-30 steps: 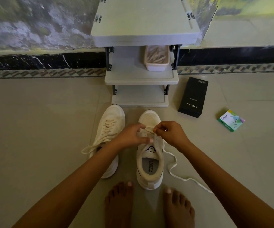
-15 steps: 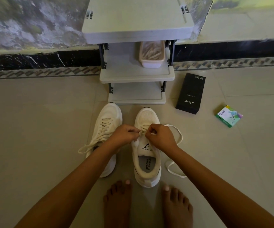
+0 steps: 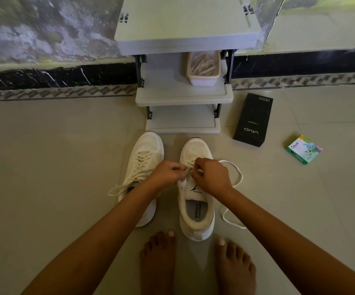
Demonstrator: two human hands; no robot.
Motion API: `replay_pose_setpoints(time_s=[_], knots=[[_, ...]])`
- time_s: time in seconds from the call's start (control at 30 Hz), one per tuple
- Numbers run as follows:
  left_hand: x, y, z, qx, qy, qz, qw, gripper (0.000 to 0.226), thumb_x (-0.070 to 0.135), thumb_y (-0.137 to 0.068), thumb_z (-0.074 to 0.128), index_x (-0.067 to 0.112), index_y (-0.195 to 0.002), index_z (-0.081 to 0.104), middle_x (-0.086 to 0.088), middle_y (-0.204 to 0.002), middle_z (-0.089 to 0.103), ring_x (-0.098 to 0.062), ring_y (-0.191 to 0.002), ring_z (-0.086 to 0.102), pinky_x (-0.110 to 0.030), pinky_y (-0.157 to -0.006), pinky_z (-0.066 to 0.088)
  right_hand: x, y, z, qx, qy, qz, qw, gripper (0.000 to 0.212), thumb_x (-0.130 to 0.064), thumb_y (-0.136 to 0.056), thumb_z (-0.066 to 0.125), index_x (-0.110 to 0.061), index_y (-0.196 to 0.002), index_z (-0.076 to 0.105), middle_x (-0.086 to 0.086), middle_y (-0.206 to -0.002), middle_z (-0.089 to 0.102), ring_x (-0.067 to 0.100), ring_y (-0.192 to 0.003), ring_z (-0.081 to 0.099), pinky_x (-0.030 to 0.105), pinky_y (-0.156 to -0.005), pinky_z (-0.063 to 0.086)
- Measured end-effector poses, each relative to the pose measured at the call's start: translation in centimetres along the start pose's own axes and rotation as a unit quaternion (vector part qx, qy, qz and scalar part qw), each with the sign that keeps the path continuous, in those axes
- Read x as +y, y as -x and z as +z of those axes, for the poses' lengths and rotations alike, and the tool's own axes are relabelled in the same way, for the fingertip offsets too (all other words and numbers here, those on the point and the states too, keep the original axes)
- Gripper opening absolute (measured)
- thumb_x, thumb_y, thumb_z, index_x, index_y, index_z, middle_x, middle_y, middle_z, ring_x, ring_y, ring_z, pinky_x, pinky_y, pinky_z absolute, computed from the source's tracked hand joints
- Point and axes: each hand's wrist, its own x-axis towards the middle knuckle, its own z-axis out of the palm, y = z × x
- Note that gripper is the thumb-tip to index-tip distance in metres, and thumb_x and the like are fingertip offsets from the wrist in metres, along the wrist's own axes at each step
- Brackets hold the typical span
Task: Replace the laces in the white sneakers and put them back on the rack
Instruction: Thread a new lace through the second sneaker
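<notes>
Left sneaker (image 3: 144, 167): on floor before rack (image 3: 183, 96), toe near rack's bottom shelf, fully threaded, loose ends trailing leftward.
Left hand (image 3: 166, 174): in front of rack, over right sneaker (image 3: 196, 209); grip clamped, fingertips pinching lace (image 3: 237, 177) at eyelets.
Right sneaker: on floor before rack, toe toward it.
Right hand (image 3: 211, 177): grip pinched on same lace; slack loops rightward onto floor.
Tub of laces (image 3: 203, 69): rack's middle shelf, right side.
Black box (image 3: 253, 120): floor, right of rack.
Green box (image 3: 303, 152): farther right of rack.

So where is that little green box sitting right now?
In the head view the green box lies on the floor at far right, apart from the black box to its left by the rack.
</notes>
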Motion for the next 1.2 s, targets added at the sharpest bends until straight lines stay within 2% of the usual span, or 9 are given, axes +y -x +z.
replay_pose_setpoints(time_s=[0.13, 0.5, 0.67, 0.77, 0.87, 0.93, 1.0, 1.1, 1.2], knots=[[0.3, 0.1, -0.5, -0.032, 0.035, -0.026, 0.999, 0.031, 0.000, -0.084, 0.057, 0.004, -0.114, 0.065, -0.006, -0.100, 0.066, -0.014, -0.091, 0.062, -0.016, -0.071, 0.052, 0.3, 0.0, 0.2, 0.005, -0.035, 0.008, 0.999, 0.021, -0.027, -0.091, 0.052, -0.011, -0.097, 0.063, 0.006, -0.093, 0.066, 0.021, -0.079, 0.059, 0.025, -0.062, 0.040], [-0.6, -0.2, 0.6, 0.018, 0.091, 0.015, 0.996, 0.012, 0.009, -0.092, 0.056, 0.012, -0.096, 0.067, -0.003, -0.091, 0.068, -0.013, -0.083, 0.066, -0.016, -0.067, 0.054, 0.4, 0.7, 0.9, 0.016, -0.043, -0.005, 0.999, 0.019, -0.025, -0.092, 0.052, -0.014, -0.102, 0.063, 0.006, -0.102, 0.064, 0.021, -0.087, 0.059, 0.025, -0.066, 0.041], [0.2, -0.4, 1.3, 0.122, -0.109, 0.126, 0.979, 0.009, 0.009, -0.093, 0.052, 0.010, -0.087, 0.059, -0.004, -0.089, 0.063, -0.022, -0.090, 0.061, -0.030, -0.084, 0.048, 1.9, 0.3, -0.2, -0.025, 0.044, -0.019, 0.999, 0.057, -0.044, -0.089, 0.054, -0.018, -0.138, 0.040, 0.005, -0.144, 0.040, 0.024, -0.134, 0.032, 0.037, -0.106, 0.028], [4.1, 0.5, -1.3, 0.123, 0.180, 0.135, 0.967, 0.020, 0.010, -0.099, 0.037, 0.014, -0.082, 0.047, -0.002, -0.082, 0.067, -0.018, -0.083, 0.067, -0.030, -0.079, 0.055, 2.7, 0.1, -0.7, -0.098, 0.006, -0.009, 0.995, 0.061, -0.046, -0.093, 0.048, -0.018, -0.145, 0.031, 0.002, -0.152, 0.030, 0.021, -0.141, 0.022, 0.035, -0.112, 0.019], [7.3, 1.0, -5.4, 0.126, 0.387, 0.228, 0.885, 0.021, 0.011, -0.098, 0.035, 0.017, -0.083, 0.048, 0.009, -0.057, 0.054, -0.008, -0.051, 0.052, -0.021, -0.053, 0.048, 2.8, 0.2, -1.0, -0.136, -0.051, -0.003, 0.989, 0.068, -0.049, -0.091, 0.050, -0.019, -0.147, 0.026, 0.002, -0.155, 0.023, 0.021, -0.143, 0.018, 0.036, -0.114, 0.018], [7.7, 0.6, -6.0, 0.165, 0.308, 0.210, 0.913, 0.019, 0.012, -0.097, 0.039, 0.019, -0.087, 0.052, 0.011, -0.058, 0.048, -0.004, -0.049, 0.041, -0.018, -0.048, 0.038, 3.0, 0.1, -1.4, -0.162, -0.084, 0.006, 0.983, 0.075, -0.052, -0.088, 0.052, -0.019, -0.148, 0.021, 0.001, -0.156, 0.019, 0.020, -0.143, 0.017, 0.035, -0.113, 0.019], [6.1, 0.1, -4.2, 0.172, 0.042, 0.138, 0.974, 0.013, 0.021, -0.098, 0.044, 0.022, -0.094, 0.056, 0.011, -0.076, 0.054, -0.005, -0.066, 0.049, -0.020, -0.058, 0.040, 3.1, 0.1, -1.7, -0.169, -0.088, 0.009, 0.982, 0.078, -0.053, -0.087, 0.053, -0.020, -0.149, 0.019, 0.001, -0.156, 0.018, 0.020, -0.143, 0.019, 0.035, -0.113, 0.020], [1.7, -0.4, -0.7, 0.049, -0.274, 0.075, 0.958, 0.016, 0.032, -0.095, 0.050, 0.017, -0.096, 0.058, -0.001, -0.094, 0.061, -0.013, -0.083, 0.054, -0.027, -0.073, 0.043, 3.1, 0.2, -1.5, -0.163, -0.087, 0.002, 0.983, 0.078, -0.053, -0.087, 0.052, -0.020, -0.149, 0.019, 0.001, -0.157, 0.018, 0.019, -0.143, 0.016, 0.034, -0.114, 0.018], [0.8, 0.0, 0.2, 0.044, -0.219, 0.117, 0.968, 0.016, 0.020, -0.095, 0.052, 0.017, -0.079, 0.054, 0.005, -0.076, 0.059, -0.012, -0.073, 0.052, -0.021, -0.063, 0.040, 3.3, 0.2, -1.0, -0.153, -0.082, 0.000, 0.985, 0.077, -0.054, -0.088, 0.051, -0.020, -0.149, 0.019, 0.001, -0.156, 0.018, 0.018, -0.144, 0.015, 0.034, -0.114, 0.017]])
